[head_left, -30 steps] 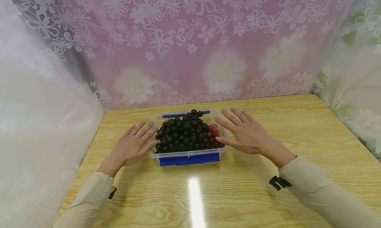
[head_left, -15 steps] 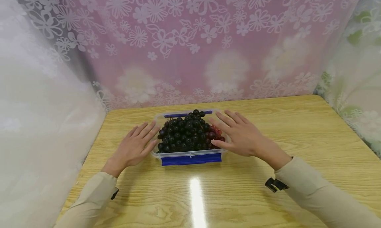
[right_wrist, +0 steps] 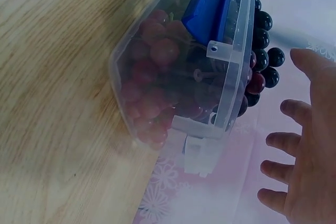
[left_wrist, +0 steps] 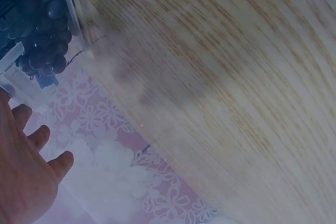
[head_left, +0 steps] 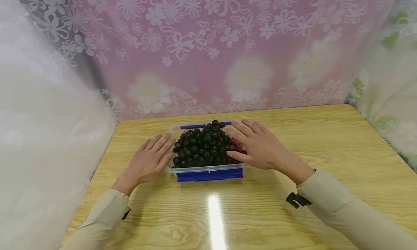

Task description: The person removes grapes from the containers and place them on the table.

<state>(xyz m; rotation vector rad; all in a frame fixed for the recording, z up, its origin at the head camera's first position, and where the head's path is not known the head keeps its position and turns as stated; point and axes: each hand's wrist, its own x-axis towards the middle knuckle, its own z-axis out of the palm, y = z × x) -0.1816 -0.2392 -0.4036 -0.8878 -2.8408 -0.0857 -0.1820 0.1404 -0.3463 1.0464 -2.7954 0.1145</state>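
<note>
A clear plastic box (head_left: 224, 166) with blue side clips (head_left: 210, 174) stands on the table, heaped with dark grapes (head_left: 202, 145). Red grapes (right_wrist: 152, 82) fill its right end, seen through the wall in the right wrist view. My left hand (head_left: 146, 163), fingers spread and straight, is at the box's left rim. Over the right end hovers my right hand (head_left: 260, 145), palm down with fingers extended, hiding part of the red grapes in the head view. The right wrist view shows its fingertips apart from the grapes. Neither hand grips anything.
The wood-grain table (head_left: 156, 221) stretches around the box. Behind it hangs a pink flowered curtain (head_left: 195, 61), with pale sheets on the left (head_left: 49, 134) and right (head_left: 391, 98). A black strap (head_left: 298, 200) shows at the right cuff.
My right hand has moved left, from beside the box's right rim to over the red grapes. The left hand stays nearly in place, and the head view has shifted slightly.
</note>
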